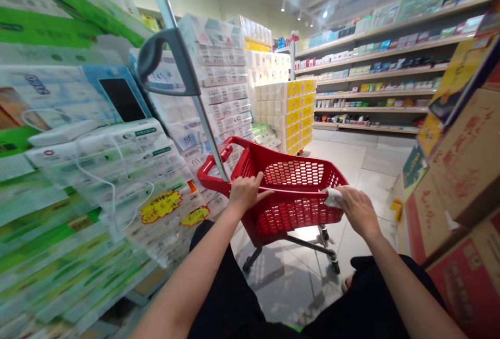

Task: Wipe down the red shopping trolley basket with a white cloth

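Note:
A red plastic shopping basket on wheels [297, 214] stands on the tiled floor right in front of me, and nothing shows inside it. My left hand [246, 192] is closed over the near rim, close to the base of the grey pull handle [167, 63] that rises up to the left. My right hand [357, 209] grips the near rim at its right corner, pressing a small white thing [332, 198] against it. I cannot make out what that white thing is.
Stacks of packaged tissue and paper rolls [89, 172] crowd the left side. Cardboard boxes [457, 188] line the right. A yellow and white pack display [291, 115] stands ahead, with stocked shelves [371, 73] behind it. Tiled aisle floor [351, 157] runs forward.

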The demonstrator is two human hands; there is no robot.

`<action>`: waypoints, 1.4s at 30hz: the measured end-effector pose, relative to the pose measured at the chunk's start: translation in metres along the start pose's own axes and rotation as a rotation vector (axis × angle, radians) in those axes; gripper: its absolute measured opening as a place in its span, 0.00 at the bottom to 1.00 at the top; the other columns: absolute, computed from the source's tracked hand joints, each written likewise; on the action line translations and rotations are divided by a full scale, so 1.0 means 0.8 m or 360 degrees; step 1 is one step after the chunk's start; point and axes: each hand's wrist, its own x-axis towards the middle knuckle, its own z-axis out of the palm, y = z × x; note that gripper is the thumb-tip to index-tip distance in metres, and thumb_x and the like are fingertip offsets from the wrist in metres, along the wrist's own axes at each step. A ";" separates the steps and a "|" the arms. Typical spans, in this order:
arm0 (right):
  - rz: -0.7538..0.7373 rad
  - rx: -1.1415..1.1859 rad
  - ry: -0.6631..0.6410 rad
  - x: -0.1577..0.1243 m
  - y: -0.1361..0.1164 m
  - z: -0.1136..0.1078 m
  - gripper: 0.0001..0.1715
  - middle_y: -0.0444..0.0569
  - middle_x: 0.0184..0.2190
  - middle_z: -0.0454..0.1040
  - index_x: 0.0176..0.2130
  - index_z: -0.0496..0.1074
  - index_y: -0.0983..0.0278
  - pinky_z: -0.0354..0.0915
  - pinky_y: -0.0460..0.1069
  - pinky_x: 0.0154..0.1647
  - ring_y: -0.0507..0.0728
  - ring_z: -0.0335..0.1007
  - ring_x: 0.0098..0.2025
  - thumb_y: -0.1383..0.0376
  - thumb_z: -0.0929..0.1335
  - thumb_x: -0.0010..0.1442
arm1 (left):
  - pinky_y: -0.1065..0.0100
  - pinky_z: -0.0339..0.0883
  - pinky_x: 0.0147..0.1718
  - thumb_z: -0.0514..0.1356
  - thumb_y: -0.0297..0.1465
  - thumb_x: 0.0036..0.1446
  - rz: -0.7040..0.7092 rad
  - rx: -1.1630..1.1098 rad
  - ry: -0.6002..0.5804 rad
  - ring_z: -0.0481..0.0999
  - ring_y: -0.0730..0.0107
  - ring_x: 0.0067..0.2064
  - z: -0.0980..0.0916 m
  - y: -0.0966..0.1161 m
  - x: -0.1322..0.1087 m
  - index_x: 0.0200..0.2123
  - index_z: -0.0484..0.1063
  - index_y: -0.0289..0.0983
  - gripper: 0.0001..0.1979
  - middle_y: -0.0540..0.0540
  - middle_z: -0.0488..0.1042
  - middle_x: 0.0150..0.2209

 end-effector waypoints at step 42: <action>0.0651 0.0533 0.0724 -0.008 -0.044 0.038 0.27 0.52 0.65 0.53 0.63 0.59 0.58 0.51 0.65 0.63 0.62 0.47 0.66 0.58 0.53 0.68 | 0.62 0.56 0.38 0.61 0.54 0.52 0.0005 0.0007 -0.0133 0.73 0.58 0.38 -0.003 0.043 0.015 0.63 0.54 0.42 0.41 0.43 0.73 0.37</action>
